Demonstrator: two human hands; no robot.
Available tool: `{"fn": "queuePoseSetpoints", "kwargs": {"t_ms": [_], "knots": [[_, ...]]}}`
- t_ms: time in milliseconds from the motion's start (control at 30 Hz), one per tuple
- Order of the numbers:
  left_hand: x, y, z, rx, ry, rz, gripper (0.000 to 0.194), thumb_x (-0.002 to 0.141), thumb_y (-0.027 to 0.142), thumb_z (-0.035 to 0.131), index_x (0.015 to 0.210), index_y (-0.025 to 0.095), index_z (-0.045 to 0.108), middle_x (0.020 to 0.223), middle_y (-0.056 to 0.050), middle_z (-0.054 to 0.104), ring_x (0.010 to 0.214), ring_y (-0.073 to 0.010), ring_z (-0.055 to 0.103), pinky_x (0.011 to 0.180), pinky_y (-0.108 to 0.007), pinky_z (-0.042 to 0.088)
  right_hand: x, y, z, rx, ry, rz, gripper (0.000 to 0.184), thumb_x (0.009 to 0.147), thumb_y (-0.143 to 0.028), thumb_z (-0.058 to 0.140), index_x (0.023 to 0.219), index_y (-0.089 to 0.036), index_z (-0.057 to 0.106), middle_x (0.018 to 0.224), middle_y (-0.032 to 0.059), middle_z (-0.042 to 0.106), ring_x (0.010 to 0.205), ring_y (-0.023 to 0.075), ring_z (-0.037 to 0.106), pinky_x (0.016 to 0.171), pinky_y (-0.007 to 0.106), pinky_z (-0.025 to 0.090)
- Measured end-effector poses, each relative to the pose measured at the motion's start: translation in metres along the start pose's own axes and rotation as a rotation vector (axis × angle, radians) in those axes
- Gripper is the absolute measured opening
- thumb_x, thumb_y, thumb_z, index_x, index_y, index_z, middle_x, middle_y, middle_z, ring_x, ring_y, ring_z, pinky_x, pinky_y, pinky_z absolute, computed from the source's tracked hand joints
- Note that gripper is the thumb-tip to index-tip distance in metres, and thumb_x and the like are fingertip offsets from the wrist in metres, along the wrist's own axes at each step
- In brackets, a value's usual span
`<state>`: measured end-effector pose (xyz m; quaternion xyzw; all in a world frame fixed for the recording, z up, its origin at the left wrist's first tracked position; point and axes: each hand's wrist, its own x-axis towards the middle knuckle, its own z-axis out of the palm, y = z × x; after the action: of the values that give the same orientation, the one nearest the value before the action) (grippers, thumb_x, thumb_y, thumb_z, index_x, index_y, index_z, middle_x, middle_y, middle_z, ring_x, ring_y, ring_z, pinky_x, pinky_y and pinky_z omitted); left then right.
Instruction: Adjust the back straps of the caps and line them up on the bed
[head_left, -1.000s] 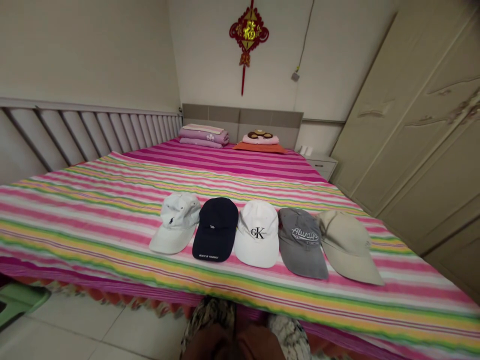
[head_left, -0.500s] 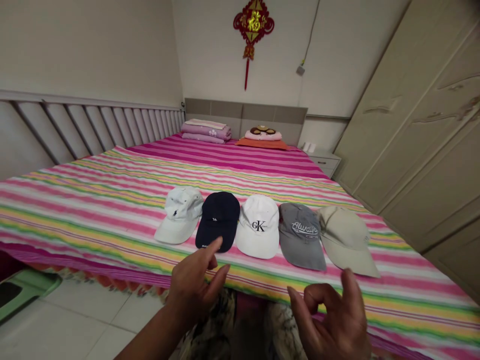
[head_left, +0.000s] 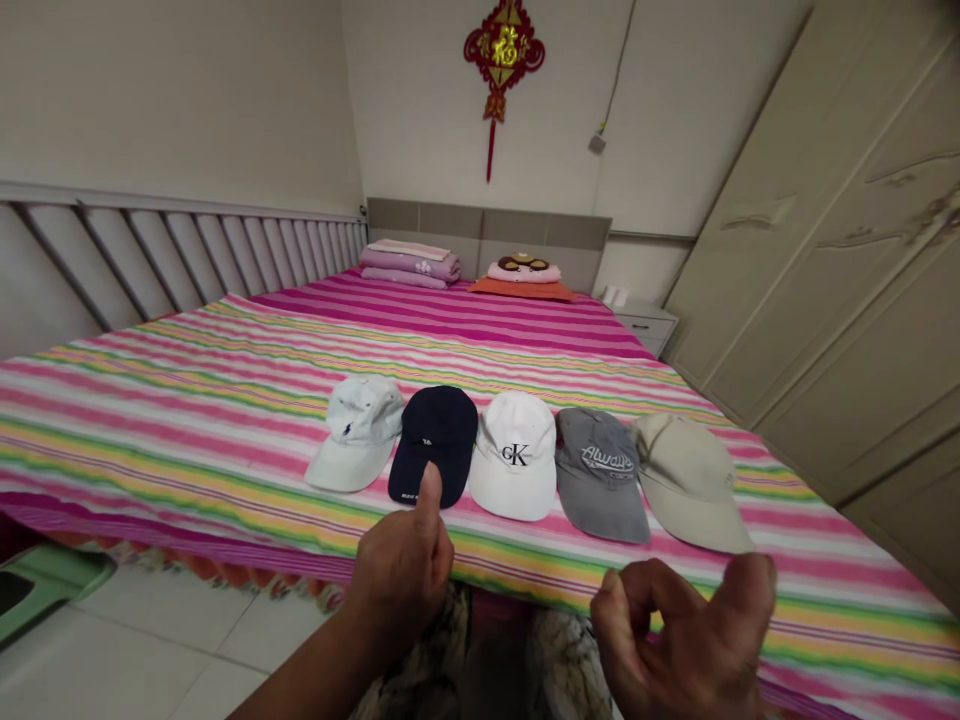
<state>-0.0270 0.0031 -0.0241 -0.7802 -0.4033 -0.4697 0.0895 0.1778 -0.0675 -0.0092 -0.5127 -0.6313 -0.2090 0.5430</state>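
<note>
In the head view, five caps are lying in a row on a striped sheet [head_left: 187, 380] near the front edge of the bed, with their brims facing the person. From left to right, a pale cap [head_left: 358, 430], a navy cap [head_left: 442, 420], a white cap [head_left: 514, 490] with big letters, a grey cap [head_left: 600, 500] with curly writing and a beige cap [head_left: 690, 475] are sitting close side by side. The left hand [head_left: 405, 560] is pointing one finger up and hiding a bit of the navy cap's brim; I cannot tell if it is touching, or if its thumb is pressing on the other fingers. The right hand [head_left: 686, 640] is floating below the grey and beige caps, bending its fingers, with one sticking out; I cannot tell if its thumb is meeting the bent finger beside it. Behind, folded purple bedding [head_left: 411, 265] is resting by the headboard [head_left: 540, 228], and a red decoration [head_left: 504, 50] is hanging above.
</note>
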Motion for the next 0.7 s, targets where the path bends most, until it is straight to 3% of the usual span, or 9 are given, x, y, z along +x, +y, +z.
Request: {"fn": "queuePoseSetpoints", "kwargs": {"t_ms": [100,167,233,300,367,467,500,567,700], "knots": [[-0.003,-0.002,0.0,-0.096,-0.03,-0.129,0.05,0.067,0.013,0.052,0.116,0.011,0.042,0.042,0.006,0.044,0.038,-0.0118,0.04,0.045,-0.024,0.025,-0.001,-0.001,0.007,-0.032,-0.021,-0.051,0.042,0.085,-0.019,0.048,0.123,-0.012,0.034,0.046,-0.0096,0.032,0.033,0.0106,0.033,0.033,0.025,0.031],[-0.006,-0.005,0.002,-0.205,-0.055,-0.259,0.052,0.066,0.016,0.056,0.116,0.01,0.045,0.041,0.006,0.044,0.039,-0.0117,0.04,0.045,-0.024,0.027,-0.004,-0.001,0.014,-0.04,-0.116,-0.057,0.05,0.086,-0.019,0.044,0.131,-0.01,0.024,0.049,-0.0062,0.044,0.037,0.0128,0.042,0.037,0.026,0.038],[-0.011,-0.013,0.007,-0.359,-0.069,-0.384,0.058,0.063,0.02,0.062,0.118,0.011,0.045,0.044,0.006,0.047,0.042,-0.0118,0.043,0.049,-0.024,0.032,-0.011,0.001,0.025,-0.07,-0.294,-0.098,0.055,0.086,-0.024,0.044,0.134,-0.01,0.021,0.071,0.007,0.062,0.057,0.0189,0.059,0.049,0.031,0.048],[-0.019,-0.026,0.015,-0.534,-0.032,-0.558,0.061,0.061,0.023,0.067,0.118,0.012,0.047,0.053,0.004,0.054,0.052,-0.0128,0.05,0.057,-0.025,0.039,-0.026,0.008,0.037,-0.113,-0.5,-0.156,0.057,0.081,-0.032,0.051,0.132,-0.013,0.031,0.106,0.0186,0.061,0.087,0.0282,0.062,0.065,0.039,0.052],[-0.03,-0.048,0.024,-0.716,0.108,-0.856,0.052,0.062,0.023,0.068,0.111,0.015,0.053,0.068,0.001,0.06,0.065,-0.0133,0.055,0.067,-0.025,0.043,-0.048,0.019,0.049,-0.129,-0.667,-0.162,0.055,0.072,-0.033,0.061,0.123,-0.018,0.045,0.113,0.0181,0.06,0.092,0.0324,0.061,0.072,0.043,0.052],[-0.046,-0.088,0.035,-1.003,0.564,-1.504,0.022,0.071,0.019,0.063,0.092,0.016,0.057,0.07,0.001,0.058,0.063,-0.0087,0.056,0.064,-0.021,0.045,-0.086,0.038,0.06,-0.017,-0.867,-0.116,0.046,0.069,-0.023,0.064,0.114,-0.021,0.054,0.103,0.0128,0.066,0.086,0.0286,0.065,0.071,0.038,0.053],[-0.05,-0.102,0.037,-1.037,0.627,-1.604,0.011,0.075,0.018,0.058,0.086,0.015,0.055,0.067,0.001,0.057,0.061,-0.0079,0.056,0.063,-0.021,0.046,-0.096,0.042,0.062,0.013,-0.912,-0.106,0.049,0.069,-0.021,0.064,0.116,-0.021,0.053,0.105,0.0128,0.066,0.089,0.0283,0.064,0.073,0.037,0.053],[-0.053,-0.125,0.039,-1.096,0.681,-1.722,0.001,0.079,0.014,0.053,0.078,0.014,0.053,0.065,-0.001,0.057,0.058,-0.009,0.058,0.06,-0.021,0.048,-0.11,0.048,0.064,0.049,-0.981,-0.107,0.051,0.068,-0.019,0.064,0.118,-0.018,0.053,0.106,0.0141,0.065,0.091,0.0287,0.064,0.074,0.037,0.054],[-0.042,-0.155,0.041,-1.232,0.676,-1.745,0.006,0.078,0.009,0.052,0.081,0.013,0.055,0.065,-0.004,0.061,0.056,-0.0116,0.06,0.058,-0.023,0.05,-0.11,0.041,0.064,0.049,-1.144,-0.081,0.047,0.068,-0.018,0.061,0.115,-0.012,0.057,0.11,0.0174,0.063,0.097,0.0314,0.061,0.081,0.038,0.051]]}}
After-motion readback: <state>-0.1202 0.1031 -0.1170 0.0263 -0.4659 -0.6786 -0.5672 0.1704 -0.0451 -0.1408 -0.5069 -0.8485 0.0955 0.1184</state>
